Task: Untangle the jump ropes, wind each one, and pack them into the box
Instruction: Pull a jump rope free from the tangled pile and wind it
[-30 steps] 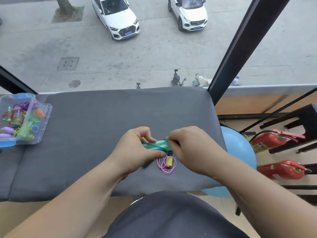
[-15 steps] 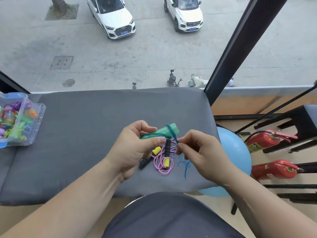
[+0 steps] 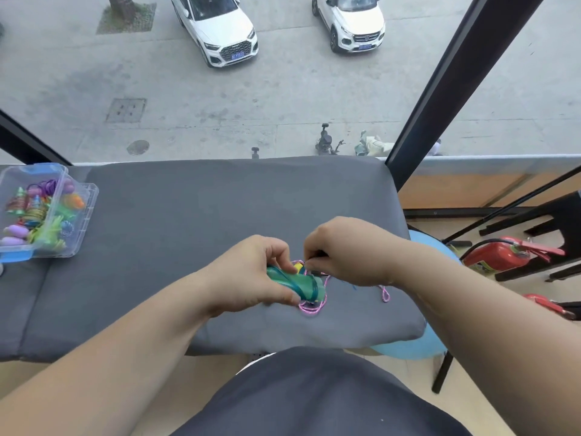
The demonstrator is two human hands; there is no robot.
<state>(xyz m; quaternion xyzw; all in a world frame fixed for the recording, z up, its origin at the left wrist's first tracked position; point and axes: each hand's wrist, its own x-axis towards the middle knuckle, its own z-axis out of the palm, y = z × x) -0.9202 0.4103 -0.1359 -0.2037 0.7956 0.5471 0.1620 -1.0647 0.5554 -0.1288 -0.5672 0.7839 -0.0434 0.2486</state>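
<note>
My left hand grips the green handles of a jump rope, with its blue cord wound round them, just above the grey cushion. My right hand is beside it with fingers curled, pinching the blue cord near the handles. Under both hands lies a pink jump rope with yellow and black handles, mostly hidden; one pink loop shows under my right wrist. A clear plastic box holding several wound colourful ropes sits at the cushion's far left.
A window with a black slanted frame post runs behind the cushion. To the right, below the cushion's edge, are a blue ball, red fire extinguishers and black furniture legs.
My left hand has turned the green handles so they now point down-right. My right hand has risen and moved over the handles' far side, carrying the blue cord round them.
</note>
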